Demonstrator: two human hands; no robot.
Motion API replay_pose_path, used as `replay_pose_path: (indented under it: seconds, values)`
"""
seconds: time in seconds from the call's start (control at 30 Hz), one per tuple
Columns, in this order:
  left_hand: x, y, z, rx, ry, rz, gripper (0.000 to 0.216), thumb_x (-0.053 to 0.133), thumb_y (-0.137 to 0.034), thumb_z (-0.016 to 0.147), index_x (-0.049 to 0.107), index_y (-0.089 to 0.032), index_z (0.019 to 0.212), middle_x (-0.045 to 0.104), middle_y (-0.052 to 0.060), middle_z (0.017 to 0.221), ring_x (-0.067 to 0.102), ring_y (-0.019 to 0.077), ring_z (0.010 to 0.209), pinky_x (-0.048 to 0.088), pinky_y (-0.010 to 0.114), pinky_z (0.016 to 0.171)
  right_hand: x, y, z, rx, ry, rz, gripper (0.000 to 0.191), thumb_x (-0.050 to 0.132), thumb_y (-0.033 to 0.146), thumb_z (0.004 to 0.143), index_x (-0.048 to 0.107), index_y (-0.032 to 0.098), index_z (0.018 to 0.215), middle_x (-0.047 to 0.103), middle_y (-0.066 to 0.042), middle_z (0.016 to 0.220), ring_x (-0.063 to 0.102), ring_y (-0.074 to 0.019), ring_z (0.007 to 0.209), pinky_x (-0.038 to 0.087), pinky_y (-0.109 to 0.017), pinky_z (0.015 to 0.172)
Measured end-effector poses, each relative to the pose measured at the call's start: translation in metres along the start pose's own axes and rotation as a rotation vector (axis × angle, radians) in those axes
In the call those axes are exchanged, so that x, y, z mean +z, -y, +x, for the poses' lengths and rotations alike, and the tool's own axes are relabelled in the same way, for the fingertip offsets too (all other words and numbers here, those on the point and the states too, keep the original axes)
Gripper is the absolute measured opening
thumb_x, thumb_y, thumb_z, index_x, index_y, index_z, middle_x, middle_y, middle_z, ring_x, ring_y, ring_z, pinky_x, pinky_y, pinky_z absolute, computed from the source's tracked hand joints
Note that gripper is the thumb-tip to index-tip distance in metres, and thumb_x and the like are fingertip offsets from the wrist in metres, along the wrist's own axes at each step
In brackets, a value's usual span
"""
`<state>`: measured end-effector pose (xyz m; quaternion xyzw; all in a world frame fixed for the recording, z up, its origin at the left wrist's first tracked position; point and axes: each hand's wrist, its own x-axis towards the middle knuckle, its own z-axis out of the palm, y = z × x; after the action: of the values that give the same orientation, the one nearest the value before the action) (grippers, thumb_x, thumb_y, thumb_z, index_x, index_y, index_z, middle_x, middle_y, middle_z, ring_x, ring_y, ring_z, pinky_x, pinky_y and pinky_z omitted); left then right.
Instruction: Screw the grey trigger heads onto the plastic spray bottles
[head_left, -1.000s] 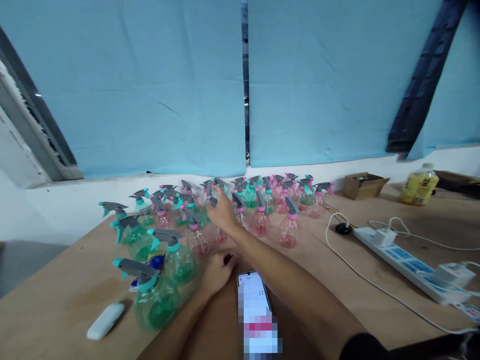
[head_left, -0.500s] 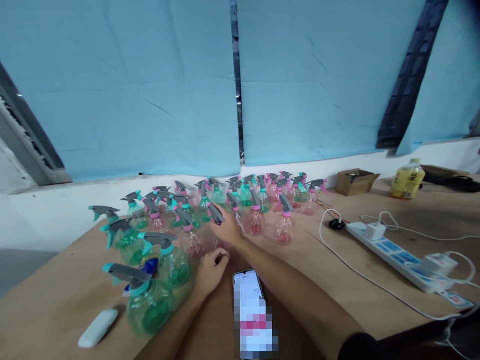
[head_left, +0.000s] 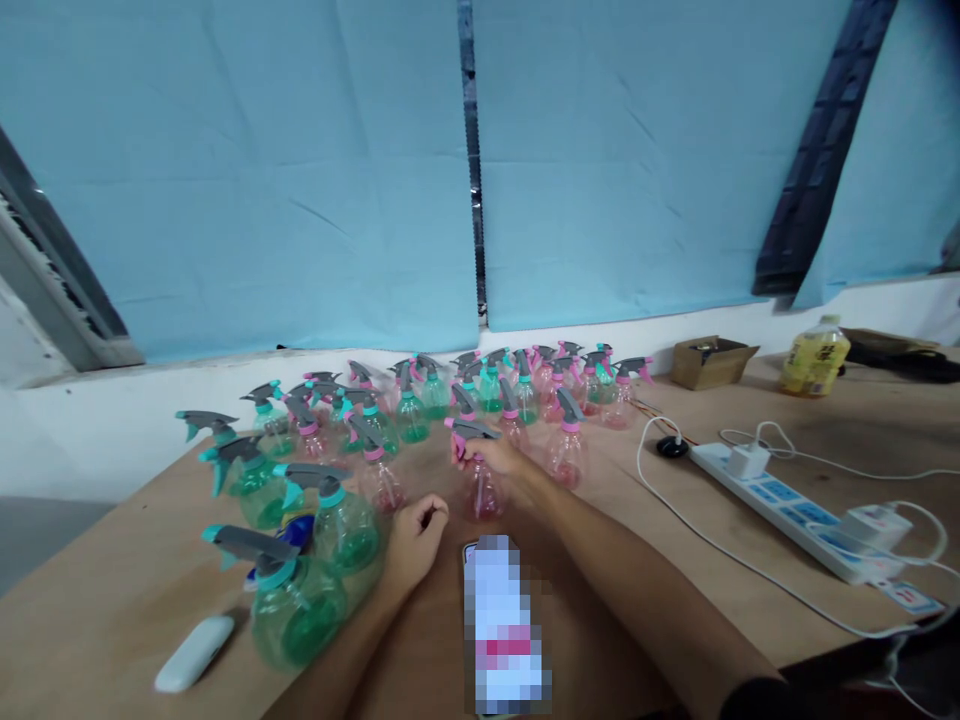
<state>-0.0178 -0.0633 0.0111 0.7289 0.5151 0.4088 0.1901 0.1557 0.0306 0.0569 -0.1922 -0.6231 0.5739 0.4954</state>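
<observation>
My right hand is closed around the neck of a clear pink spray bottle, below its grey and pink trigger head. The bottle is upright at the middle of the table, just beyond a phone whose screen is blurred out. My left hand rests on the wood with its fingers curled in and nothing showing in them. Left of it stand a green spray bottle and a nearer green spray bottle, both with turquoise and grey heads. A pink spray bottle stands just beyond this hand.
Several more pink and green spray bottles crowd the back of the wooden table. On the right lie a power strip with white cables, a cardboard box and a yellow bottle. A white case lies front left.
My right hand has moved right and slightly nearer, bringing the pink spray bottle from beside my left hand to behind the phone. The left hand has barely shifted.
</observation>
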Motion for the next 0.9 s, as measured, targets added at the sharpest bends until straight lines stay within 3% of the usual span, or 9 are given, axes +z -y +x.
replay_pose_path:
  seconds: [0.2,0.57,0.9]
  values:
    - [0.0002,0.0018,-0.0002,-0.029,0.007,0.002,0.020,0.045,-0.028,0.082,0.058,-0.019,0.069,0.058,-0.002,0.061,0.055,0.0146,0.062,0.039,0.021,0.056,-0.0058,0.0030,-0.0058,-0.041,0.022,-0.066,0.028,0.051,0.019,0.058,0.069,0.019,0.080,0.067,0.001,0.068,0.057,-0.0122,0.056,0.045,-0.024,0.054]
    - [0.0022,0.0032,-0.0012,-0.038,0.015,-0.004,0.022,0.048,-0.031,0.086,0.065,-0.019,0.079,0.067,-0.001,0.071,0.058,0.0147,0.062,0.041,0.022,0.059,-0.0094,-0.0010,-0.0093,-0.043,-0.017,-0.095,0.032,0.052,0.018,0.060,0.072,0.020,0.085,0.063,0.002,0.060,0.057,-0.0124,0.054,0.044,-0.024,0.056]
    - [0.0035,0.0071,0.0003,-0.034,0.017,0.000,0.021,0.049,-0.030,0.086,0.067,-0.019,0.082,0.067,-0.001,0.072,0.059,0.0146,0.063,0.042,0.022,0.061,-0.0097,-0.0050,-0.0107,-0.018,-0.062,-0.093,0.021,0.052,0.019,0.060,0.070,0.019,0.072,0.061,0.002,0.059,0.055,-0.0127,0.056,0.045,-0.026,0.059]
